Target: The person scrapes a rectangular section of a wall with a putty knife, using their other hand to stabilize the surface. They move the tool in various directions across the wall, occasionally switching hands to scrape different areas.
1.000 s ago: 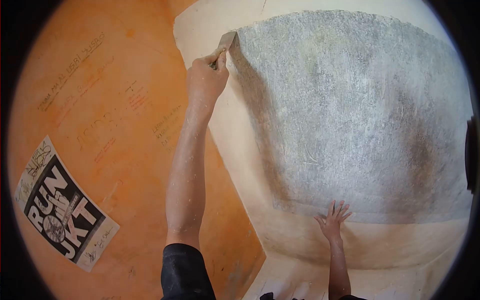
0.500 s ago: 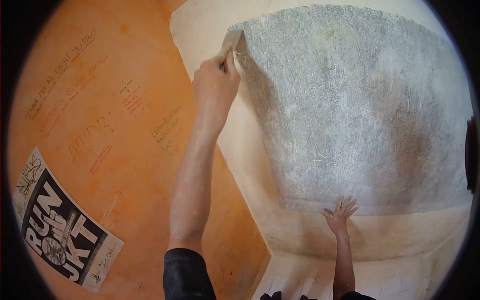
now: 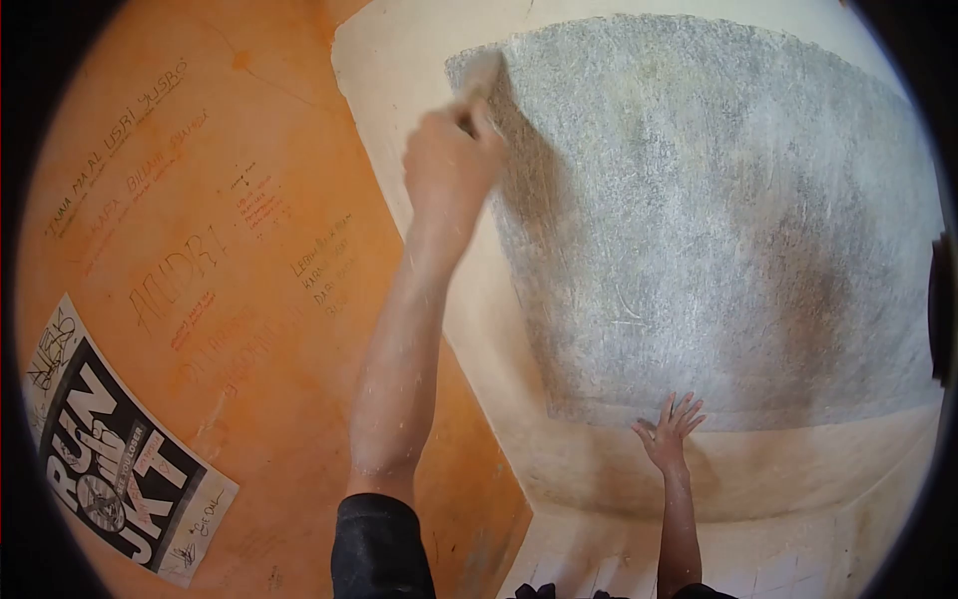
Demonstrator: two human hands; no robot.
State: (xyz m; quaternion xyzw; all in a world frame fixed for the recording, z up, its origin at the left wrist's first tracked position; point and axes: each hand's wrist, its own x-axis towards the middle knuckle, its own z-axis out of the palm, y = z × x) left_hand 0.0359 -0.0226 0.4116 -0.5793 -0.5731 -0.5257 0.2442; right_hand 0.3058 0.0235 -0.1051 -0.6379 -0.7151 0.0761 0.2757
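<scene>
My left hand (image 3: 454,160) is raised and closed round a flat scraper-like tool (image 3: 485,75), blurred by motion. The tool lies against the upper left corner of a rough grey patch (image 3: 659,220) on the cream wall, and its shadow falls to the right. Lower down, my right hand (image 3: 670,433) has its fingers spread on the patch's bottom edge and holds nothing.
An orange wall (image 3: 249,399) with handwriting fills the left side. A black and white poster (image 3: 125,464) is stuck on it at the lower left. A dark object (image 3: 939,309) stands at the right edge.
My left hand and the tool have shifted a little to the right across the patch's top left corner. My right hand stays spread at the bottom edge. The view has shifted slightly.
</scene>
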